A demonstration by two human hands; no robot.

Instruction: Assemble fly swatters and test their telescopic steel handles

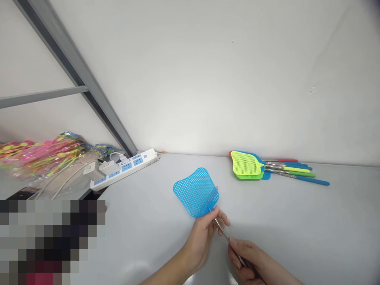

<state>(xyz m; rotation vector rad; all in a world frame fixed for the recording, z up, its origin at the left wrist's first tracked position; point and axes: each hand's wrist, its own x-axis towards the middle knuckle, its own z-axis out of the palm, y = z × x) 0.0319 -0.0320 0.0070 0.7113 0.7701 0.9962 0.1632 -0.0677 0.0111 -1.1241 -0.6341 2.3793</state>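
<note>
A blue fly swatter [196, 192] with a mesh head and a thin metal rod is held above the white table [297, 221]. My left hand [204, 233] pinches the rod just below the blue head. My right hand [251, 263] grips the rod lower down, fingers wrapped round it. The rod's lower end is hidden inside my right hand.
A stack of several fly swatters [252, 166] in green, yellow, blue and red lies at the back right by the wall. A white power strip [124, 168] with plugs sits at the table's back left. Packs of coloured swatters [41, 152] lie at the far left.
</note>
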